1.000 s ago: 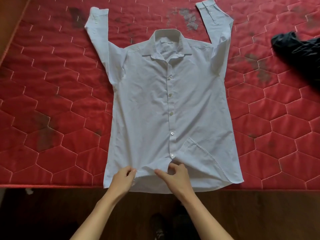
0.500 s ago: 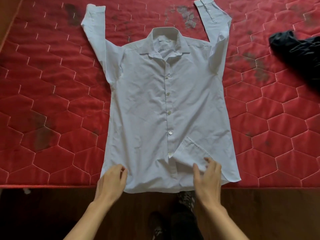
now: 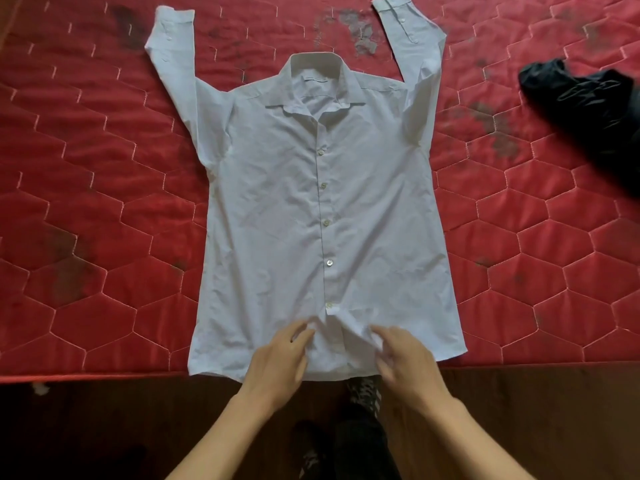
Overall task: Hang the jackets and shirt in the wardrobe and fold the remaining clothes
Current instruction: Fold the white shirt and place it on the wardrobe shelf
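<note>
A white button-up shirt (image 3: 322,209) lies face up and flat on the red quilted mattress (image 3: 86,237), collar away from me and both sleeves stretched up. Its front is buttoned and the lower right flap lies flat. My left hand (image 3: 280,362) rests with straight fingers on the hem just left of the button strip. On the hem just right of that strip is my right hand (image 3: 405,362), blurred, its fingertips touching slightly bunched cloth. A dark garment (image 3: 588,109) lies crumpled at the mattress's right side.
The mattress's near edge (image 3: 104,375) runs across below the shirt's hem. Dark wooden floor (image 3: 138,427) lies beneath it, with my legs (image 3: 360,438) between my arms. The mattress has dark stains near the collar and to the left.
The turned-up lower right corner of the shirt now lies flat. My hands spread apart along the hem, then came back together at the button strip.
</note>
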`<state>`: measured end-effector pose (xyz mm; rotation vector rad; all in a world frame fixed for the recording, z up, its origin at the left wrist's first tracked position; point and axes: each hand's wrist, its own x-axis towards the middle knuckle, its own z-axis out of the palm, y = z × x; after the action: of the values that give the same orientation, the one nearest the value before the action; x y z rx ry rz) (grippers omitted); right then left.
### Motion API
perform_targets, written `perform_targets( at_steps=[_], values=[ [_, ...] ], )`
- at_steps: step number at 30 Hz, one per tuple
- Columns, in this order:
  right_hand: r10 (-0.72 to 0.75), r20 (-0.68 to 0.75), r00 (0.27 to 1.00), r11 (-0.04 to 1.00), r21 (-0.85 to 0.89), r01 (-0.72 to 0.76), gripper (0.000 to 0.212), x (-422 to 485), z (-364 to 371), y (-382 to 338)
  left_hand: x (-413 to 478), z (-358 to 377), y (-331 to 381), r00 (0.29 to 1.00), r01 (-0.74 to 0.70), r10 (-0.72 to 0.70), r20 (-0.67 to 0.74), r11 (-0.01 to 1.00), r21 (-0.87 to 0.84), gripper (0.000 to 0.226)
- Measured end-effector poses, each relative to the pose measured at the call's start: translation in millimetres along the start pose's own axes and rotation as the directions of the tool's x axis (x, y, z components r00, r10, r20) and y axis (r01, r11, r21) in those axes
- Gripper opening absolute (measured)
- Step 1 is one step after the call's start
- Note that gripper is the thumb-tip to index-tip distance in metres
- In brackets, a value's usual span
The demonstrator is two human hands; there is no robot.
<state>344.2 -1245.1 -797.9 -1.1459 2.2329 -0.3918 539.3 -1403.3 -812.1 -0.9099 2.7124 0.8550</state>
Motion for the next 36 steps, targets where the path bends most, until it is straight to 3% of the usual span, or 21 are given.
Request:
perform_targets(
  at_steps=[2,6,11,16,20,26,31,36],
  values=[
    [-0.119,0.032,0.992,0.988,-0.094,0.122,0.032,-21,20,0,-1,-1,-7,1.000,0.022,-0.022,0.008,1.000,0.005,0.037],
    [-0.146,0.183,0.972,0.967,-0.181,0.179,0.025,-49,41,-2,-4,-9,-10,0.996,0.092,-0.092,0.006,0.995,-0.028,0.034],
    [-0.023,0.174,0.985,0.994,-0.103,0.041,0.010,-40,17,-11,-4,-28,-7,0.971,0.232,-0.234,-0.044,0.972,-0.039,0.031],
    [0.081,0.082,0.993,0.996,-0.033,-0.079,0.025,11,-24,-11,19,-55,-16,0.926,0.352,-0.354,-0.129,0.935,-0.036,0.029],
    [0.155,0.106,0.982,0.988,0.012,-0.157,0.031,58,-52,-13,54,-79,-13,0.906,0.394,-0.404,-0.128,0.914,-0.100,0.032],
    [0.094,0.169,0.981,0.994,0.034,-0.101,0.036,129,-76,-39,120,-111,-16,0.744,0.509,-0.650,-0.157,0.703,-0.496,0.029],
    [-0.003,0.217,0.976,0.999,0.040,-0.006,0.037,190,-70,-85,165,-152,-49,0.583,0.555,-0.789,-0.194,0.561,-0.614,0.028],
    [-0.113,0.238,0.965,0.994,0.032,0.108,0.046,255,-56,-156,205,-180,-107,0.510,0.549,-0.846,-0.154,0.458,-0.699,0.036]
  ],
)
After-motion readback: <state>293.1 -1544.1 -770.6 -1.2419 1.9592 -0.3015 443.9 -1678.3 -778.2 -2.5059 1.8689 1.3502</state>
